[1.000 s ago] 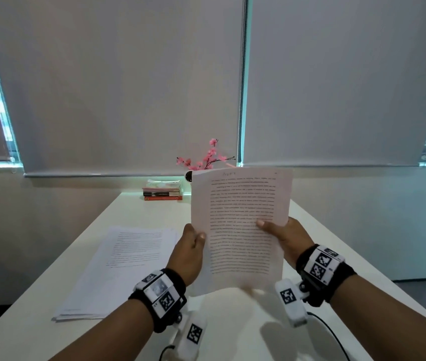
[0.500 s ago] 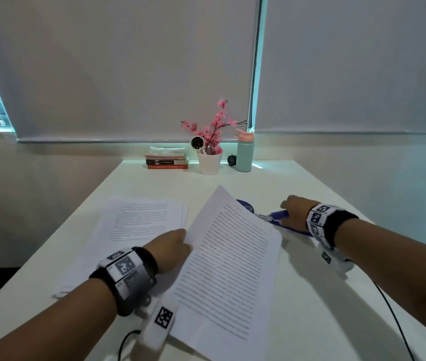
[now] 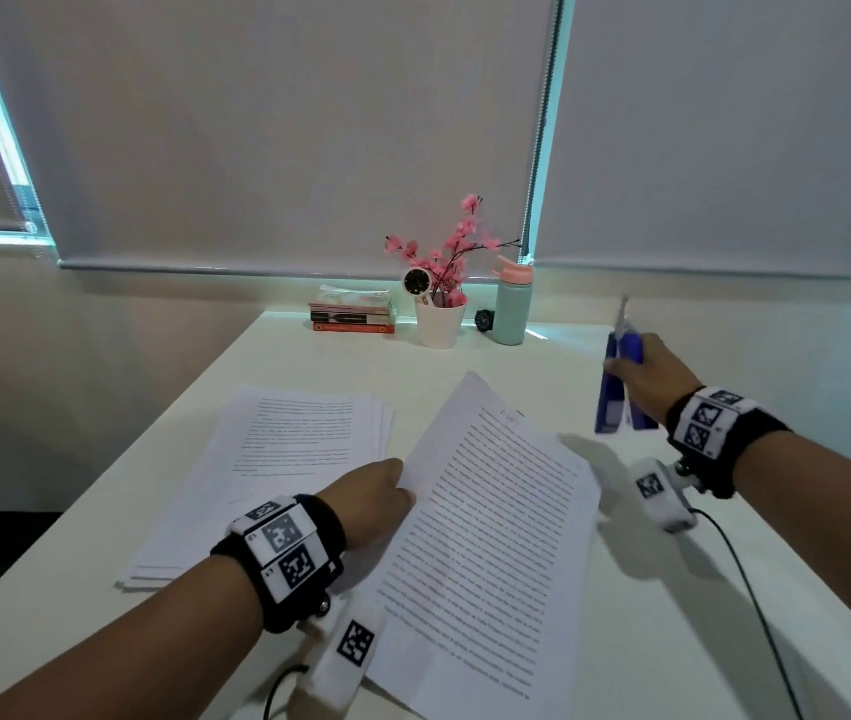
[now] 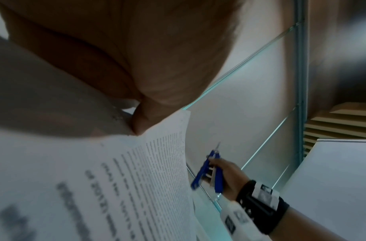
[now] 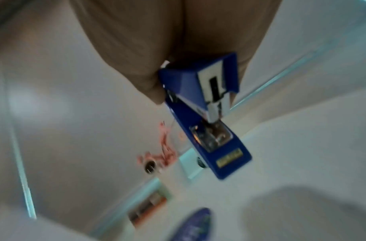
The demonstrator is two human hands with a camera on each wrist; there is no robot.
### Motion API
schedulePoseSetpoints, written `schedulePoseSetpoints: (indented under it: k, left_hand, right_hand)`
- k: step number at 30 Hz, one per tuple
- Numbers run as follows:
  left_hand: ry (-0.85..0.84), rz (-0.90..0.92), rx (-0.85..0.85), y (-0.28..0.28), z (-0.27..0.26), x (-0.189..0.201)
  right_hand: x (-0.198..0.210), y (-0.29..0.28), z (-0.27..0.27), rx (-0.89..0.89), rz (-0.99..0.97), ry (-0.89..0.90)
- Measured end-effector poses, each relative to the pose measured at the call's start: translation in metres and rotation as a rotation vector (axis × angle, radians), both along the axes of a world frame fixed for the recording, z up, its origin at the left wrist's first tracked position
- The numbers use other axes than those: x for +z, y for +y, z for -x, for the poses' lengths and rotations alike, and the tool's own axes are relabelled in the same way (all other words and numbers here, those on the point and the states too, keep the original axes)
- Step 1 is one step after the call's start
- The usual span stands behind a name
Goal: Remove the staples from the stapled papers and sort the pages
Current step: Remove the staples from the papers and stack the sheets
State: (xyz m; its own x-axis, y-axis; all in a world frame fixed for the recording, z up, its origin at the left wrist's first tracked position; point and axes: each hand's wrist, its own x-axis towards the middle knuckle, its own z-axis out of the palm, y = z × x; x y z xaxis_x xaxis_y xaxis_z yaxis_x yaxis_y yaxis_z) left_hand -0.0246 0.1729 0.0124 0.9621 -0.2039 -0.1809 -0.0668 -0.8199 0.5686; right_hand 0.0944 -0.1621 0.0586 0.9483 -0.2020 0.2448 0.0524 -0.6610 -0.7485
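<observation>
The stapled papers (image 3: 491,522) lie slanted across the middle of the white table (image 3: 672,641), their near part resting on it. My left hand (image 3: 402,488) pinches their left edge, and the left wrist view shows the thumb on the printed papers (image 4: 136,179). My right hand (image 3: 626,366) is raised above the table's right side and grips a blue stapler (image 3: 618,387), held almost upright with a thin metal tip at its top. In the right wrist view the stapler (image 5: 208,114) has its jaws apart. A stack of loose pages (image 3: 283,449) lies on the left.
Along the far edge stand a pile of books (image 3: 353,314), a white pot with pink flowers (image 3: 439,324) and a pale green bottle (image 3: 512,309). A black cable (image 3: 756,605) trails from my right wrist. A blue oval object (image 5: 194,225) lies on the table below the stapler.
Both hands held the papers upright. My right hand let go, reached to the stapler on the table and has lifted it. My left hand lowered the papers onto the table.
</observation>
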Motion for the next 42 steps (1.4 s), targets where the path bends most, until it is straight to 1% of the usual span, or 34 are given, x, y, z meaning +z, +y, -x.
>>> schedulePoseSetpoints:
  k: [1, 3, 4, 8, 11, 15, 20, 24, 33, 35, 38, 40, 42]
  left_hand:
    - [-0.003, -0.007, -0.012, -0.005, 0.001, 0.002]
    - [-0.013, -0.023, -0.033, -0.015, 0.005, 0.004]
    - [-0.021, -0.035, -0.042, -0.019, 0.006, 0.005]
    - [-0.034, -0.071, -0.068, -0.036, 0.011, 0.006]
    - [-0.038, -0.084, -0.093, -0.046, 0.014, 0.005]
    - [-0.068, -0.090, -0.116, -0.057, 0.015, 0.004]
    - [-0.096, -0.073, -0.123, -0.063, 0.016, 0.000]
    - [-0.112, -0.086, -0.110, -0.065, 0.016, -0.005]
    - [-0.128, -0.082, -0.130, -0.073, 0.022, -0.007]
    - [-0.112, -0.091, -0.129, -0.072, 0.020, -0.010]
    - [-0.067, -0.135, -0.119, -0.067, 0.014, -0.014]
    - [-0.032, -0.138, -0.105, -0.060, 0.012, -0.016]
    - [0.001, -0.111, -0.071, -0.051, 0.010, -0.013]
  right_hand:
    - [0.008, 0.004, 0.000, 0.004, -0.186, -0.053]
    - [0.020, 0.019, 0.003, 0.008, -0.525, -0.104]
    - [0.021, 0.026, 0.002, 0.006, -0.615, -0.112]
    - [0.011, 0.051, -0.004, 0.052, -0.680, -0.137]
    - [0.017, 0.076, 0.020, 0.052, -0.722, -0.127]
    - [0.011, 0.093, 0.032, 0.039, -0.740, -0.158]
    - [0.008, 0.099, 0.039, -0.006, -0.693, -0.204]
    - [0.007, 0.098, 0.043, -0.033, -0.634, -0.251]
    - [0.004, 0.096, 0.048, -0.049, -0.488, -0.260]
    - [0.002, 0.096, 0.047, -0.005, -0.483, -0.210]
    - [0.004, 0.094, 0.048, 0.105, -0.607, -0.187]
    - [0.006, 0.083, 0.047, 0.061, -0.579, -0.216]
    - [0.000, 0.057, 0.034, -0.004, -0.499, -0.213]
